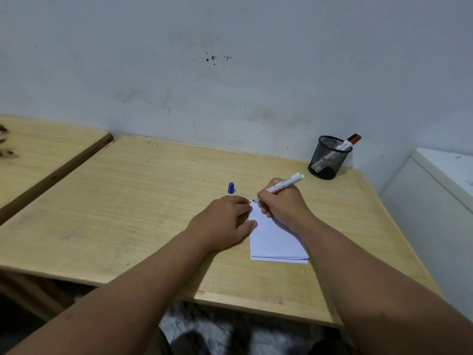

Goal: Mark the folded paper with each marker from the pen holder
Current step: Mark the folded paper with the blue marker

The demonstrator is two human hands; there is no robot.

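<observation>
Two things worth flagging here, biggest stuff first. Everything sits on a pale wooden table (153,201), and the white folded paper (277,242) lies flat on it, mostly on the near side of the pen grip, with its far corner right under the tip. Off beyond the grip and to its right stands a black mesh pen holder (329,158) with a red-capped marker (349,142) leaning out of it, plus maybe another barrel lower inside; the mesh makes that hard to call.

The left hand (225,224) lies flat just left of the grip, fingers spread and pinning the paper's left edge, gripping nothing as such. The right hand (281,203) is closed tight around a white uncapped marker (284,184), dark tip down at the paper's far corner, touching or nearly so. A small blue marker cap (231,188) stands upright on the table, just beyond the tip and a bit left.

What could go wrong: the tip is so close to the corner that a stroke could run off onto the wood. The pinning fingers are right beside it too, so ink on skin is likely. And that cap could get knocked and roll away.
</observation>
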